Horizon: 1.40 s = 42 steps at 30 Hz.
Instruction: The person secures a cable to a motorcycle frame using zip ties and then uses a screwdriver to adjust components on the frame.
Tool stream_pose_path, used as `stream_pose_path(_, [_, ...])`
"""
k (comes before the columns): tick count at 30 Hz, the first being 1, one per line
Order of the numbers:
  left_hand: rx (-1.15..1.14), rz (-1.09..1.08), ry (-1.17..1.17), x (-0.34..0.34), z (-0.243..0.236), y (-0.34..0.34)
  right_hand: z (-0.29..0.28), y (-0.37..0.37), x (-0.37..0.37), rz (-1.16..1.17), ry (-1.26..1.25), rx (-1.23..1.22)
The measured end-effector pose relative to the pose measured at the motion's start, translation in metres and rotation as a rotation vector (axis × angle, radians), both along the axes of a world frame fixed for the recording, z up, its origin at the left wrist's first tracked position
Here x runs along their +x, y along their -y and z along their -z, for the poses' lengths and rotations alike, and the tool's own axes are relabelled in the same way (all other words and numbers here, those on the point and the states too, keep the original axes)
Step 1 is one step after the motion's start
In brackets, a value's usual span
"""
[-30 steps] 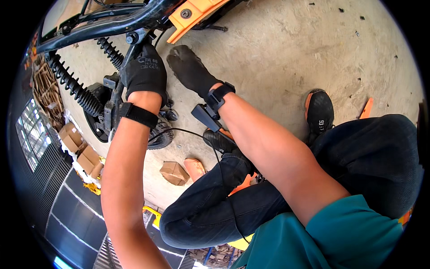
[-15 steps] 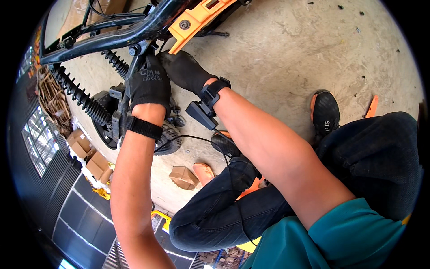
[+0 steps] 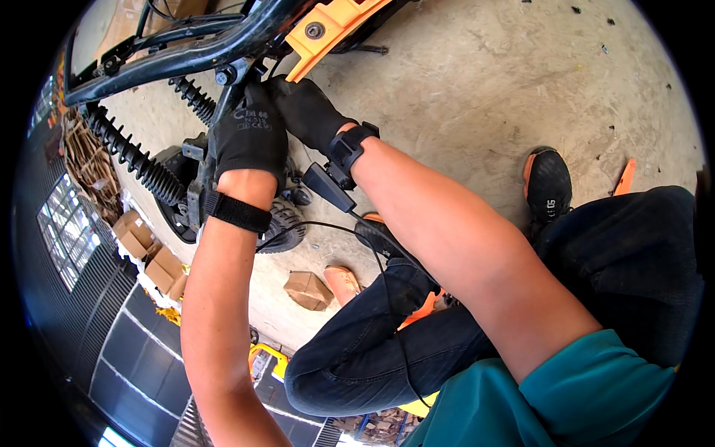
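- The left hand [image 3: 249, 138], in a black glove, is closed with fingers curled around a dark bracket [image 3: 223, 97] just under the black frame tube [image 3: 186, 56]; its back faces the camera, so the fingertips are hidden.
- The right hand [image 3: 305, 112], also gloved in black, presses against the left hand from the right, its fingers bent in toward the same spot; I cannot tell what it pinches.
- An orange panel [image 3: 328, 30] with a round bolt sits just above the right hand, touching the frame tube.
- A black coil spring [image 3: 134, 156] runs slantwise to the left of the left hand; a shorter one [image 3: 192, 97] lies just beside its knuckles.
- A small knobby wheel [image 3: 287, 223] shows below the left wrist, near the wristband [image 3: 240, 214].
- A black device [image 3: 328, 186] is strapped at the right wrist, with a thin cable [image 3: 328, 223] trailing from it toward the person's lap.
- A cardboard box [image 3: 307, 289] lies on the concrete floor [image 3: 477, 82], well below both hands.
- A black shoe [image 3: 547, 186] rests on the floor, well to the right of the right hand.
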<state>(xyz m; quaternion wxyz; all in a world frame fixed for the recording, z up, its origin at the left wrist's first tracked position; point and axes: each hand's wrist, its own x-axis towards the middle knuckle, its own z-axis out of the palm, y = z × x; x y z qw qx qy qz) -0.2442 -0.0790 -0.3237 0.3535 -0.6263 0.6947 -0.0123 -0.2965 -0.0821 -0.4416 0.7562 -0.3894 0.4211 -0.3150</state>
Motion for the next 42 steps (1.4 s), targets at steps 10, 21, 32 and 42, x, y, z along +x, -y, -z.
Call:
stream_pose_path(10, [-0.026, -0.083, 0.033, -0.004, 0.003, 0.002, -0.003, -0.006, -0.002, -0.017, 0.003, -0.262])
stream_pose_path(21, [-0.107, -0.093, -0.084, -0.027, -0.002, -0.036, 0.029, 0.018, -0.016, -0.159, -0.386, -0.686])
stream_pose_path(32, [-0.271, -0.230, -0.439, -0.016, 0.000, -0.046, 0.001, 0.001, -0.020, -0.053, -0.128, -0.128])
stream_pose_path(42, [-0.337, -0.597, -0.949, -0.016, 0.013, -0.041, -0.003, 0.001, -0.009, 0.006, -0.351, -0.343])
